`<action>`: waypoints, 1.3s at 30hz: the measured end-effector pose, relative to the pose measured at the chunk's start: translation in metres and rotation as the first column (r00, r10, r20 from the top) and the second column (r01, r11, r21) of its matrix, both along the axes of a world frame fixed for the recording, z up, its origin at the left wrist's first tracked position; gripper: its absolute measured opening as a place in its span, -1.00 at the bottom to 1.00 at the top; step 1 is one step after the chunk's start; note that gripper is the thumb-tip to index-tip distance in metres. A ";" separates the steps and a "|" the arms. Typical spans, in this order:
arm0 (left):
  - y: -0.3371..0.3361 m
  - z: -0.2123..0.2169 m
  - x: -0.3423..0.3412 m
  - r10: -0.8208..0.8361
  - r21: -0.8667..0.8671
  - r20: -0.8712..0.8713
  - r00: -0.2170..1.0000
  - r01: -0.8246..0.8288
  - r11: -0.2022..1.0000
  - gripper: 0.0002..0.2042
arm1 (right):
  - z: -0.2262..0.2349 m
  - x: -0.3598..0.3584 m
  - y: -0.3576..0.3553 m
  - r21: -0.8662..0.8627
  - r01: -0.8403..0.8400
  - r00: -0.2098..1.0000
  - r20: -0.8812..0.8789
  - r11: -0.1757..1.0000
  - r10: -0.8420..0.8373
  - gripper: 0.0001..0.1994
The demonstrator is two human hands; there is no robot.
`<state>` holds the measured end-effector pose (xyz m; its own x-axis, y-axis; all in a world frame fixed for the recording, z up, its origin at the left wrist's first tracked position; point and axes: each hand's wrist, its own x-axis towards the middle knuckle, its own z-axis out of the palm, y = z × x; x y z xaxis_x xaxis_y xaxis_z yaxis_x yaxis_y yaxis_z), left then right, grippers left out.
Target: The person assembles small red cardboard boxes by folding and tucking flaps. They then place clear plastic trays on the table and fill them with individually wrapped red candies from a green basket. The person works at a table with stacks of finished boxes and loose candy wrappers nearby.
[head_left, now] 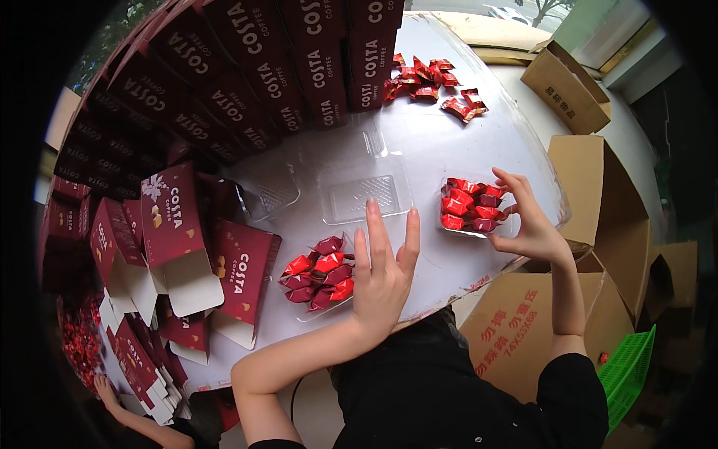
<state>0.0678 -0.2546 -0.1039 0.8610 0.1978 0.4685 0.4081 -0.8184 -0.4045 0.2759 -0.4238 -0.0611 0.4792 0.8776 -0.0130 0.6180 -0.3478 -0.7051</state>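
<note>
My left hand (380, 280) is open, its fingers spread and its middle fingertip over the near part of an unfilled clear plastic tray (327, 196). Beside its palm, on the left, lies another clear tray filled with red and dark-red wrapped candies (318, 278); the hand covers that tray's right edge. My right hand (532, 224) curves around the right side of a third clear tray, full of wrapped candies (470, 203). Its thumb is at the near corner and its fingers at the far one, gripping the tray on the white table (449, 273).
Stacked maroon boxes (247, 67) form a wall at the back left. Opened maroon cartons (179, 247) pile up in front of it. Loose red candies (422, 78) lie at the far edge. Cardboard boxes (576, 322) and a green basket (628, 382) stand at right. Another person's hand (105, 391) reaches into candies lower left.
</note>
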 end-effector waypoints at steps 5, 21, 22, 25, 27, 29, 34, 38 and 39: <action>0.003 -0.006 0.003 -0.225 -0.046 0.104 0.969 0.231 0.972 -0.51 | -0.007 0.016 0.000 0.043 0.023 1.000 0.016 0.999 -0.024 -0.09; -0.024 -0.028 -0.039 -0.597 -0.317 0.252 0.762 0.648 0.693 -0.77 | 0.004 0.033 0.068 0.026 -0.347 0.931 -0.112 0.937 0.348 -0.10; -0.024 -0.029 -0.038 -0.608 -0.326 0.270 0.747 0.665 0.672 -0.74 | 0.004 0.031 0.075 0.037 -0.398 0.907 -0.132 0.917 0.399 -0.10; -0.024 -0.031 -0.037 -0.568 -0.344 0.281 0.774 0.634 0.693 -0.67 | -0.003 0.021 0.092 0.133 -0.475 0.857 -0.154 0.870 0.491 -0.11; -0.022 -0.030 -0.038 -0.564 -0.356 0.272 0.779 0.626 0.694 -0.63 | -0.005 0.028 0.095 0.181 -0.455 0.871 -0.114 0.872 0.478 -0.20; -0.020 -0.029 -0.039 -0.573 -0.364 0.258 0.777 0.628 0.688 -0.61 | -0.010 0.040 0.101 0.237 -0.305 0.947 -0.029 0.923 0.320 -0.42; -0.021 -0.037 -0.038 -0.653 -0.355 0.296 0.697 0.715 0.602 -0.65 | -0.064 0.125 0.119 0.379 0.421 0.686 0.460 0.824 -0.563 -0.60; -0.021 -0.038 -0.037 -0.668 -0.374 0.327 0.669 0.740 0.559 -0.65 | -0.069 0.170 0.126 0.012 0.627 0.708 0.408 0.779 -0.576 -0.52; -0.020 -0.039 -0.036 -0.669 -0.390 0.338 0.661 0.746 0.540 -0.65 | -0.056 0.167 0.126 -0.068 0.579 0.782 0.329 0.812 -0.529 -0.50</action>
